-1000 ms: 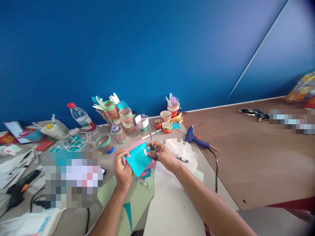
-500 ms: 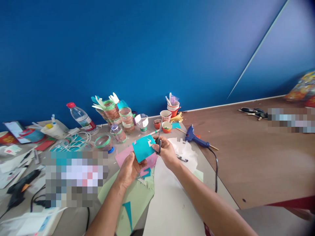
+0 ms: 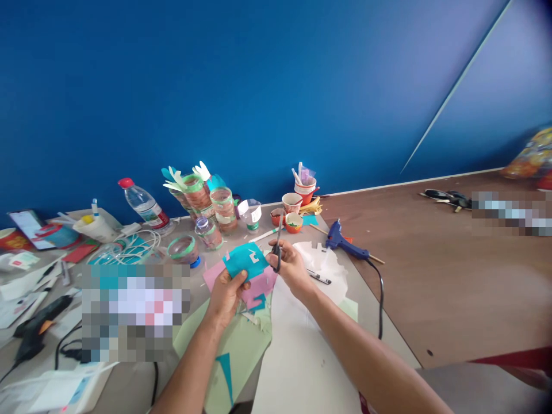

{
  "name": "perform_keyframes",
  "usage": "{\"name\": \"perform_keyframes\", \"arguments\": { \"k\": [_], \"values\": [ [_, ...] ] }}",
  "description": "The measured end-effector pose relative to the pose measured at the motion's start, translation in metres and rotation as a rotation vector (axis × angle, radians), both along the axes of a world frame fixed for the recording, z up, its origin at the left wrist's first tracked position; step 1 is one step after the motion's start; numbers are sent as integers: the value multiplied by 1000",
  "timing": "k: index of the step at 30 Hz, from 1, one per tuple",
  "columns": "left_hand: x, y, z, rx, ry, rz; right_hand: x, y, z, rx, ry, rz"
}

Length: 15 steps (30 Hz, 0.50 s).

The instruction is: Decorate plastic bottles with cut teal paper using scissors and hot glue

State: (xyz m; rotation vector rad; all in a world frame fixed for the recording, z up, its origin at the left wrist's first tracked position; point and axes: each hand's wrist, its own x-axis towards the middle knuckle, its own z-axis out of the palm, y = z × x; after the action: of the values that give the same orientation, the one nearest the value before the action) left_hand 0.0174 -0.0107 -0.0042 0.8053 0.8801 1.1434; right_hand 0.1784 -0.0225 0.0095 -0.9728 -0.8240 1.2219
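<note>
My left hand [image 3: 227, 293] pinches a piece of teal paper [image 3: 244, 261] by its lower edge, thumb on top. A small white cut shape lies on the paper near its right side. Just right of it, my right hand [image 3: 291, 265] grips the handles of a pair of scissors [image 3: 279, 233], blades pointing up and away from the paper. Pink paper [image 3: 261, 286] and a pale green sheet [image 3: 245, 356] with teal scraps lie beneath my hands. White paper [image 3: 297, 356] spreads under my right forearm.
A blue glue gun [image 3: 347, 241] with a black cord lies to the right, near a black pen [image 3: 319, 276]. Decorated jars [image 3: 223, 210], paper cups [image 3: 292, 202] and a red-capped bottle [image 3: 146, 207] stand along the blue wall. A black glue gun [image 3: 41, 328] lies at left.
My left hand has shifted its grip, with the thumb now over the paper. The teal paper has tilted flatter and moved slightly left and down. The scissors stay upright in my right hand.
</note>
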Motion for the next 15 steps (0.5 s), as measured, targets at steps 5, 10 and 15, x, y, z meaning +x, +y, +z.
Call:
{"name": "perform_keyframes", "arguments": {
  "k": [5,10,15],
  "values": [
    [-5,5,2,-8,-91,104,6,-4,4,-48,-117,146],
    [-9,7,5,-6,-115,178,-2,-8,-1,29,-221,318],
    [-8,7,3,26,-105,178,-4,-8,-9,94,-384,332]
  ]
}}
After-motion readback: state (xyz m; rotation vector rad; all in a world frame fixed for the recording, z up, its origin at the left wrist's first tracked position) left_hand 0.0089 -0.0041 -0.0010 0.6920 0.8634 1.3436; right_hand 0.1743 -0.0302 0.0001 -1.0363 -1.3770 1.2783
